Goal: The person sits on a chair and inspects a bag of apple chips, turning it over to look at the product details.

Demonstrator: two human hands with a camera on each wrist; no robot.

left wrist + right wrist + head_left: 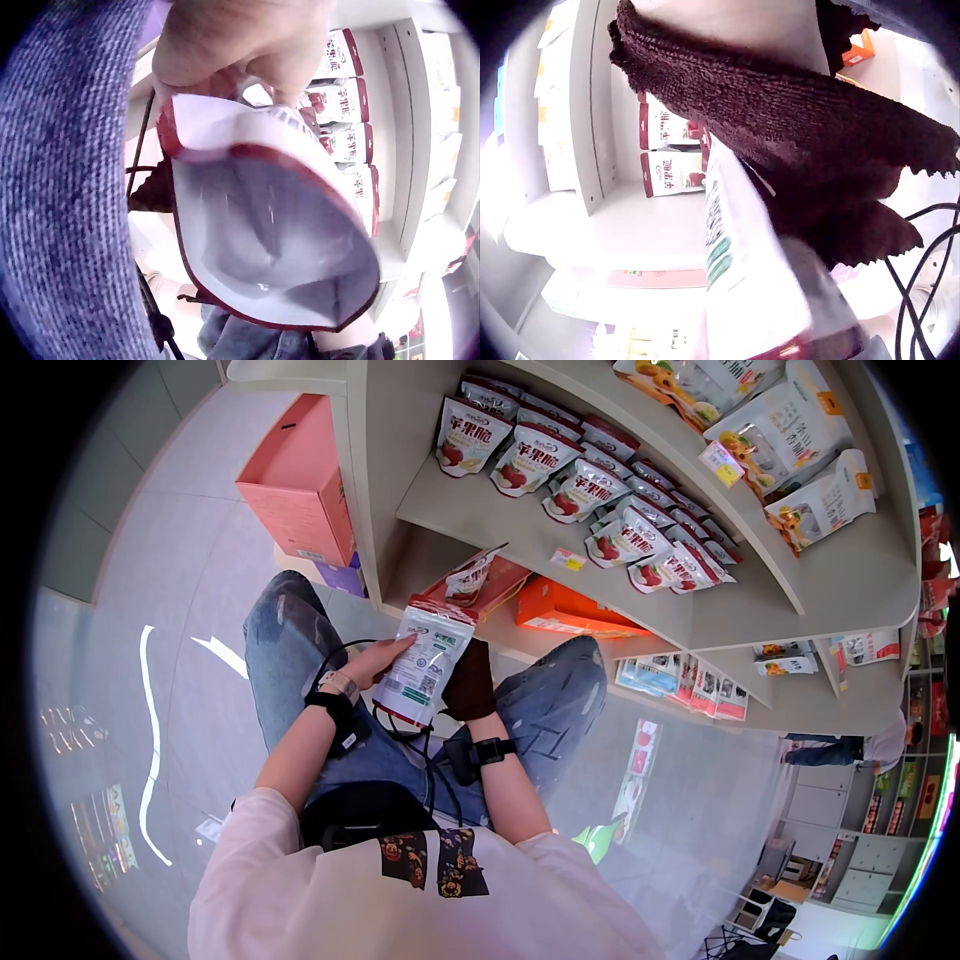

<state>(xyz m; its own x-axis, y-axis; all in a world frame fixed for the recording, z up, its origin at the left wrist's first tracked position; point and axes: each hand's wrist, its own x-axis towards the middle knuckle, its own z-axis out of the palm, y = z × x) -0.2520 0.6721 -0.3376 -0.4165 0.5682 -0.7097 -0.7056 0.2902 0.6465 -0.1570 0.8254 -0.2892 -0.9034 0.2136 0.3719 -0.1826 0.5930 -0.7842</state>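
Above my lap, a white snack pouch [425, 665] with dark red edges hangs with its printed back facing me. My left hand [378, 663] grips its left side, the thumb lying over the printed face. The left wrist view looks onto the pouch's folded bottom [270, 232], below the left hand [240, 45]. A dark brown cloth [470, 682] lies against the pouch's right side. My right hand [754, 30] holds that cloth, which drapes over and hides most of its fingers.
A shelf [480, 510] ahead bears rows of similar red and white pouches [535, 457]. One more pouch [468, 578] leans in a pink box low down, beside an orange box [570, 610]. A pink carton [300, 490] stands left. Black cables [430, 760] run between my arms.
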